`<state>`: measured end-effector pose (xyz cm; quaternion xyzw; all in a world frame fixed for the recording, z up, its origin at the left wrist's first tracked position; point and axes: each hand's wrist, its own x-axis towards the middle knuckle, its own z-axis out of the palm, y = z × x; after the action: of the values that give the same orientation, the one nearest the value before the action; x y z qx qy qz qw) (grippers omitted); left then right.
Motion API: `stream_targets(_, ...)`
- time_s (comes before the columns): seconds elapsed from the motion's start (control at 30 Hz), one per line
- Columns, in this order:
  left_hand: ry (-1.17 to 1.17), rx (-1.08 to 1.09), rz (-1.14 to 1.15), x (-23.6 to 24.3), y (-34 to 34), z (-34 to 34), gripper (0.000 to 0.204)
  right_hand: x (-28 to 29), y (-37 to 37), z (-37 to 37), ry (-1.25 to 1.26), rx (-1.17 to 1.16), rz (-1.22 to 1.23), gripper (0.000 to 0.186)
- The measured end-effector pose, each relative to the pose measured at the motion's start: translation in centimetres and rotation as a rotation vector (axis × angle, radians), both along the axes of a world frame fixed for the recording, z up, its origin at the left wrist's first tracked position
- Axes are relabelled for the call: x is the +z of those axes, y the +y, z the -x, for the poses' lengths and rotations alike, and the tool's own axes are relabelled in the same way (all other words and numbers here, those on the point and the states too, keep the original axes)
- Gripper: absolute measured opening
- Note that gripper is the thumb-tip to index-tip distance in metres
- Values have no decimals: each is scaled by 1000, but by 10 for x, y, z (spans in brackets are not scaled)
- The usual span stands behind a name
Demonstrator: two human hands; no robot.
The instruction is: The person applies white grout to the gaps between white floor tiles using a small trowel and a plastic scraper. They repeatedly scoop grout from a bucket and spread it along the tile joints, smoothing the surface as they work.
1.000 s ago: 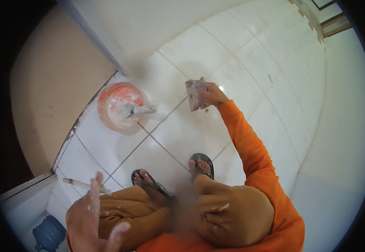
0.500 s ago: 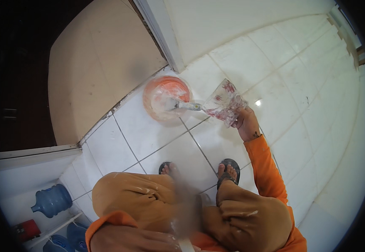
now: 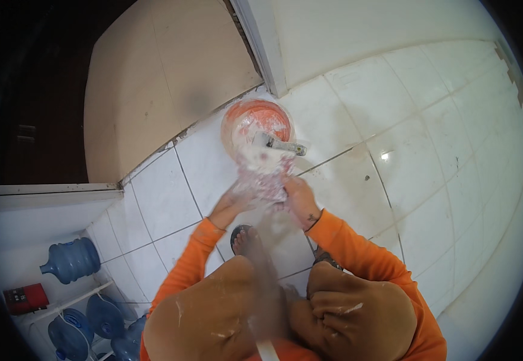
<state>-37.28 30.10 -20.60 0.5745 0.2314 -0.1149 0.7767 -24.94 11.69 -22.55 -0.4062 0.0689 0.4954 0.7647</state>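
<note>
A clear plastic bag (image 3: 265, 182) with reddish print is between my two hands, its far end over the near rim of the round orange basin (image 3: 228, 123). White material shows at that far end; motion blur hides whether any is falling. My left hand (image 3: 231, 203) grips the bag's left side, its fingers slightly smeared. On the right side, my right hand (image 3: 300, 200) closes round the bag's near corner. A putty knife (image 3: 288, 146) rests in the basin, blade inside and stained handle sticking out over the right rim. White residue coats the basin's inside.
White floor tiles (image 3: 333, 174) spread around my sandalled feet (image 3: 243, 240). A door frame (image 3: 267, 48) and a beige floor (image 3: 165, 78) lie beyond the basin. At lower left, blue water jugs (image 3: 71, 260) and a red box (image 3: 26, 299) sit on and near a rack.
My right hand brought the bag leftward and nearer, to the basin's near side. My left hand rose from my lap to the bag. The putty knife's handle now angles more downward.
</note>
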Motion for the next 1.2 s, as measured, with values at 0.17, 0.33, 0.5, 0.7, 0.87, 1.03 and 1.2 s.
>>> stream_targets(0.17,2,545,263,-16,-59,-1,54,-20,-7,-8,-1038,603,446,34)
stream_targets(0.33,19,548,297,-20,-20,22,50,1,23,-91,-2085,110,782,33)
stream_targets(0.5,-70,676,173,-41,10,23,51,-38,30,-118,-1865,585,904,48)
stream_targets(0.7,-190,710,196,-19,26,6,47,-16,-9,-84,-1640,370,588,43)
stream_targets(0.87,-269,785,161,-19,20,-12,46,24,-40,-29,-1689,361,555,47)
stream_targets(1.03,-263,733,-39,-22,10,-21,43,24,-43,-15,-1729,373,611,53)
stream_targets(1.2,-340,635,-81,-5,-15,-34,41,31,-44,-21,-1737,331,592,55)
